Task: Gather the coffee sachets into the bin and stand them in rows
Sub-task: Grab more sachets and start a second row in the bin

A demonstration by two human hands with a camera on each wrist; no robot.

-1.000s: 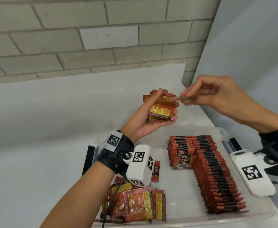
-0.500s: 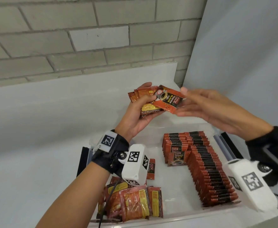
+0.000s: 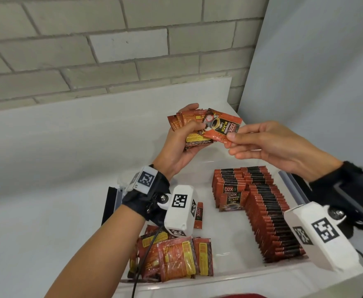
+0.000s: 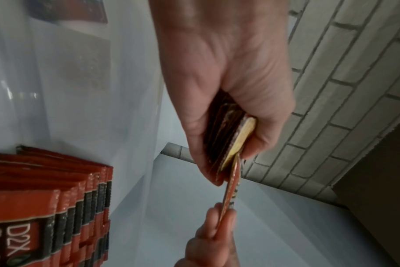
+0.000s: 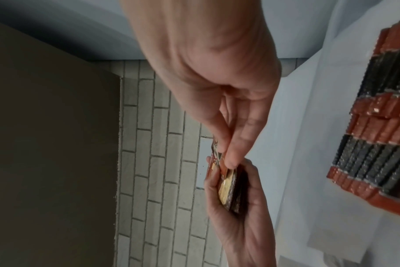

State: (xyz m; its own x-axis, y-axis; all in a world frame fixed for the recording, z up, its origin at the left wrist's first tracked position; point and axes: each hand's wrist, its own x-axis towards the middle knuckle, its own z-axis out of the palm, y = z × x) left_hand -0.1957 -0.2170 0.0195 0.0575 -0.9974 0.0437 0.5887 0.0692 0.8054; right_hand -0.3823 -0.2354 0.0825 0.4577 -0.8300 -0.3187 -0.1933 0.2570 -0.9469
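Note:
My left hand (image 3: 182,145) grips a fanned stack of red coffee sachets (image 3: 187,120) above the clear bin (image 3: 225,278). My right hand (image 3: 260,145) pinches the corner of one face-up D2X sachet (image 3: 221,129) that lies on top of that stack. Edge on, the stack (image 4: 228,142) shows in my left palm, and the pinched sachet (image 4: 231,191) runs down to my right fingertips (image 4: 219,220). The right wrist view shows the same pinch on the sachet (image 5: 217,159). Inside the bin, standing sachets form rows (image 3: 268,220) at the right, and loose sachets (image 3: 174,257) lie at the front left.
One sachet (image 3: 198,215) leans alone in the bin's middle, half behind my left wrist camera. The bin sits on a white table (image 3: 47,211) against a brick wall (image 3: 111,50). A grey panel (image 3: 326,82) stands close at the right.
The sachet held edge-on by my right fingertips has been turned face up and laid against the stack. Both hands stay raised over the bin.

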